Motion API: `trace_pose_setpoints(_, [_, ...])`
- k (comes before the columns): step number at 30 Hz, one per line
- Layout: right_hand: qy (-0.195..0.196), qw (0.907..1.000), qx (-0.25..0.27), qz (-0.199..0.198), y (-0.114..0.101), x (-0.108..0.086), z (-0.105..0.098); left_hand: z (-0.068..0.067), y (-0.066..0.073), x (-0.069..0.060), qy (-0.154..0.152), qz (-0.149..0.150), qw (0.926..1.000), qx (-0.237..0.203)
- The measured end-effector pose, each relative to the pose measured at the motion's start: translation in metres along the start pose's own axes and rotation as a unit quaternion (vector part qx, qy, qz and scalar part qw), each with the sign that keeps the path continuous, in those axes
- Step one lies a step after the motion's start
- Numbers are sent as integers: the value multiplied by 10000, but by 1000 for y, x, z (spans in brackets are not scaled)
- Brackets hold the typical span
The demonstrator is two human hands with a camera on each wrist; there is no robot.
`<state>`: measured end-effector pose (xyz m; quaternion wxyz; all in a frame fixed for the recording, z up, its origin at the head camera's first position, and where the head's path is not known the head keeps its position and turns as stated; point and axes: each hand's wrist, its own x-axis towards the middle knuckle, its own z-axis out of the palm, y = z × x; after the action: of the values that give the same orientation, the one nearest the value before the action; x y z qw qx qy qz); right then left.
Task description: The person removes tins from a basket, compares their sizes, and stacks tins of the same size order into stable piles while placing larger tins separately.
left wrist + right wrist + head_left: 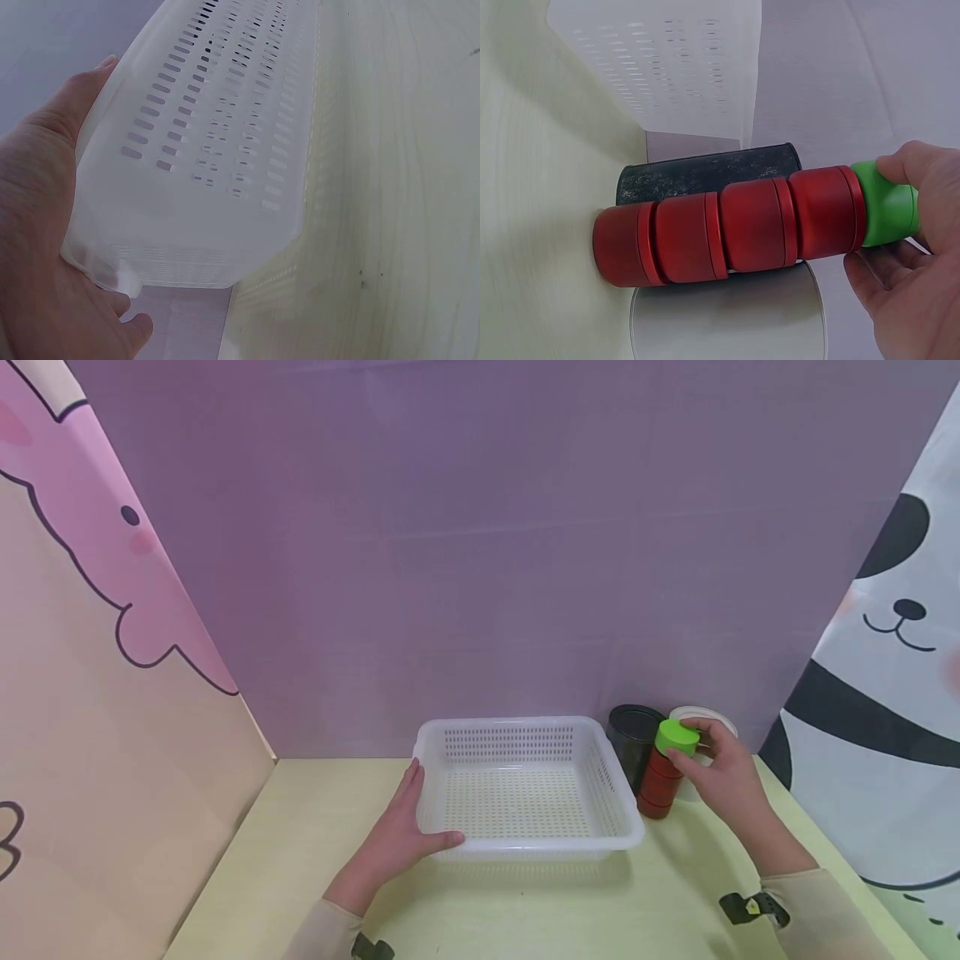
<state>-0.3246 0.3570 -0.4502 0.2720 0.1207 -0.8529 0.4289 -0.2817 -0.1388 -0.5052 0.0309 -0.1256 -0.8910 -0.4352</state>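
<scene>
A white plastic basket (525,843) with slotted walls stands on the table, its inside bare. My left hand (411,827) holds its near left corner, thumb over the front rim and fingers along the left side. In the left wrist view, fingertips (139,330) show past the basket's end wall (172,217). To the right of the basket stands an upright stack of several small red canisters (754,225), topped by a green canister (885,204). My right hand (722,772) pinches the green canister between thumb and fingers; some of those fingers are partly hidden.
A black can (628,747) stands behind the stack, close to the basket's right side. Next to it is a wider white can (693,713), partly covered by my right hand. A purple wall (480,568) rises at the table's back edge, with printed panels at both sides.
</scene>
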Motion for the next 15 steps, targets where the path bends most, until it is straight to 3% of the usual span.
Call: trace_pose_setpoints(15, [-54,10000,48,67,1,-2,1,0,0,1,1,-1,10000,-75])
